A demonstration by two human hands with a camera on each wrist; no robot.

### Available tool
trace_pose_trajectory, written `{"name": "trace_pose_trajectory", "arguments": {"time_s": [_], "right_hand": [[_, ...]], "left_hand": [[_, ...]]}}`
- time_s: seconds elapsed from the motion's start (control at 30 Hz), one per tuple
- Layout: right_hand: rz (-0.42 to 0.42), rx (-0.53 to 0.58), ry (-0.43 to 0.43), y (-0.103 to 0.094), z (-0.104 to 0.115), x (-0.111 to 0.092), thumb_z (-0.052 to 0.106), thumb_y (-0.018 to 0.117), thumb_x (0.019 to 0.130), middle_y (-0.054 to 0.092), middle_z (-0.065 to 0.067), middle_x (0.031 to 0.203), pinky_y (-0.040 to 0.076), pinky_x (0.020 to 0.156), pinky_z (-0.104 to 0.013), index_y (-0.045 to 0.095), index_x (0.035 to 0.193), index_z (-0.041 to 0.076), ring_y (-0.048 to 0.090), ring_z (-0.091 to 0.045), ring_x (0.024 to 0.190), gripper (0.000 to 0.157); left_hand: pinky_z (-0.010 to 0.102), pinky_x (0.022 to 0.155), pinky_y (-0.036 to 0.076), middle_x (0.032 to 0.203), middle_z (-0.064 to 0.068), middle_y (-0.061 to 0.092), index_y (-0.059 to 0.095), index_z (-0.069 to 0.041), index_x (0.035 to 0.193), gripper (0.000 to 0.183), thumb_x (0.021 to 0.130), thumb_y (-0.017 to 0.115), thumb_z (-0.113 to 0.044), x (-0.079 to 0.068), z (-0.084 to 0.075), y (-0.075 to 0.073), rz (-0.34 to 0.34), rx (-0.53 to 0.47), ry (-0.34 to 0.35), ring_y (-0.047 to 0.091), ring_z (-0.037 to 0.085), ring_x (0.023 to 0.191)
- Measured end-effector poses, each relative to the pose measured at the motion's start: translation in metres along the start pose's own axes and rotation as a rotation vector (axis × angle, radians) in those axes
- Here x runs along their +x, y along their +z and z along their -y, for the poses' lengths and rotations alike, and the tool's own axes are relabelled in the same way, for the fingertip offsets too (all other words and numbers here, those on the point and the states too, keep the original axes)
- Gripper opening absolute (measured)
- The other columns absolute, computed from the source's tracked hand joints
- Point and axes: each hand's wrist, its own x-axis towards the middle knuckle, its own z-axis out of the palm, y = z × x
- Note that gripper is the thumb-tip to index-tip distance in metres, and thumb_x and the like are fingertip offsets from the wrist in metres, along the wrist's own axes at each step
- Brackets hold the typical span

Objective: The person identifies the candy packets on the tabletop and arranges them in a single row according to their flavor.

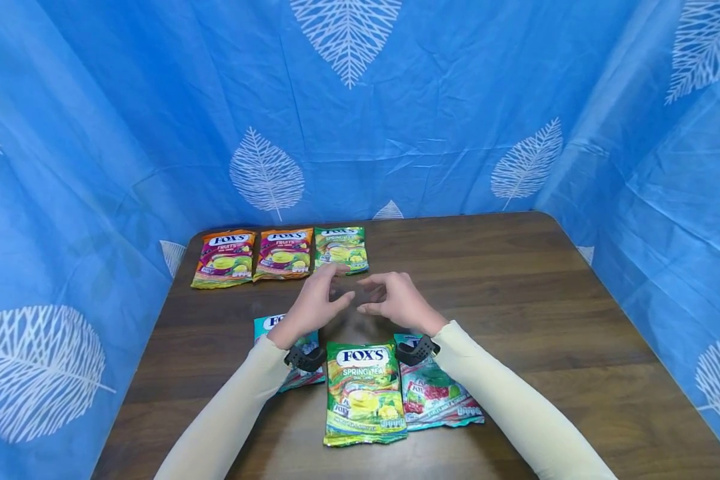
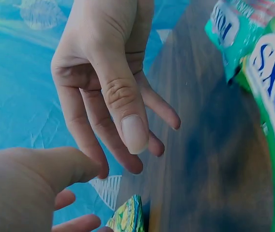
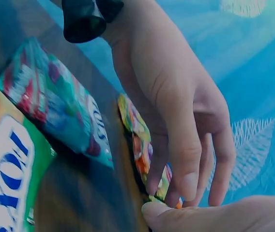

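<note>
Around the dark brown, wood-grained table (image 1: 504, 293) with rounded far corners hangs creased blue cloth (image 1: 444, 87) printed with white, veined leaves (image 1: 349, 40), rising behind the table's far edge and along its left and right sides, while a pale sheen (image 1: 270, 460) lies on its near part.

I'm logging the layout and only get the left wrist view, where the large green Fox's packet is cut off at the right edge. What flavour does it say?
Observer: The head view shows "Spring Tea" on the front green packet.
Operator: I see one teal packet by it. Is that the only one?
Observer: No, there are two: a left teal packet and a right teal packet, one on each side of the green one.
Operator: And what's in the far row?
Observer: From the left: the outer Fruits packet, the inner Fruits packet, then the far Spring Tea packet.
</note>
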Motion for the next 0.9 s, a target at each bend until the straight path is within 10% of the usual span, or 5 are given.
{"name": "trace_pose_trajectory", "arguments": {"time_s": [0.67, 0.9], "right_hand": [[-0.027, -0.101, 0.119, 0.02, 0.017, -0.087, 0.015, 0.094, 0.089, 0.079, -0.015, 0.118, 0.065, 0.081, -0.04, 0.078, 0.128, 0.0, 0.074, -0.023, 0.091, 0.045], [-0.06, -0.119, 0.152, 0.023, 0.018, -0.104, 0.013, 0.096, 0.085, 0.079, -0.011, 0.109, 0.061, 0.07, -0.03, 0.079, 0.122, -0.001, 0.07, -0.013, 0.079, 0.043]], "left_hand": [[0.044, 0.089, 0.064, 0.127, 0.021, 0.066, 0.064, -0.001, 0.137, 0.041, 0.1, 0.08, -0.007, -0.063, -0.028, 0.02, -0.016, -0.047, -0.119, 0.069, 0.03, 0.107], [0.035, 0.078, 0.062, 0.119, 0.013, 0.067, 0.064, -0.004, 0.133, 0.041, 0.1, 0.082, -0.021, -0.078, 0.017, 0.042, -0.009, 0.028, 0.0, 0.066, 0.019, 0.097]]}}
